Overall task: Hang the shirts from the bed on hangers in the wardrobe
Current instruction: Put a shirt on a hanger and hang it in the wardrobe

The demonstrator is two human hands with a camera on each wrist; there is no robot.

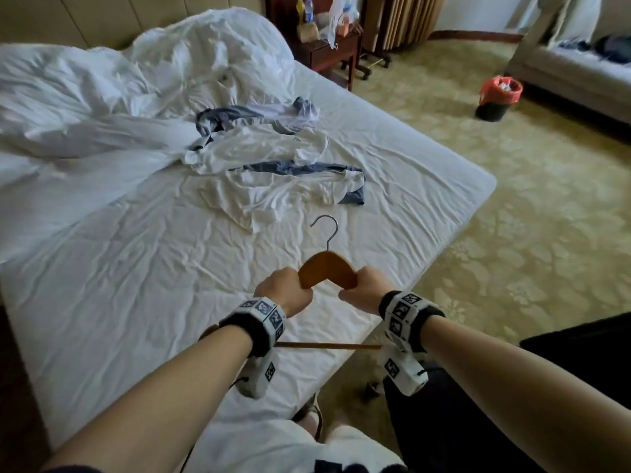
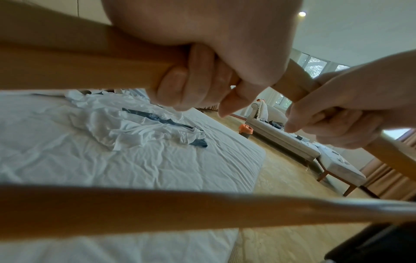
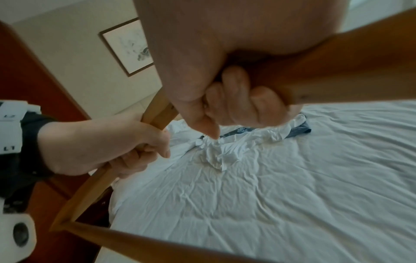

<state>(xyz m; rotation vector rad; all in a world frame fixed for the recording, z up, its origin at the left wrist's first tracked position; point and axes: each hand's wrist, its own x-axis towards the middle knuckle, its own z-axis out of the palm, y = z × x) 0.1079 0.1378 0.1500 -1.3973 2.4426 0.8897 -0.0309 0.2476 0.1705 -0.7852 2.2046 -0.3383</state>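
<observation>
A wooden hanger (image 1: pixel 326 268) with a metal hook (image 1: pixel 326 230) is held level above the near part of the bed (image 1: pixel 136 285). My left hand (image 1: pixel 285 290) grips its left shoulder and my right hand (image 1: pixel 363 288) grips its right shoulder; both fists wrap the wood, as the left wrist view (image 2: pixel 202 85) and right wrist view (image 3: pixel 236 99) confirm. The hanger's lower bar (image 1: pixel 327 346) runs under my wrists. A crumpled white shirt with blue trim (image 1: pixel 273 172) lies on the sheet beyond the hook. The wardrobe is out of sight.
A bunched white duvet (image 1: pixel 136 87) fills the bed's far left. A dark nightstand (image 1: pixel 327 49) with bottles stands behind the bed. On the patterned carpet at right sit a bin with an orange bag (image 1: pixel 498 97) and a grey sofa (image 1: pixel 580 76).
</observation>
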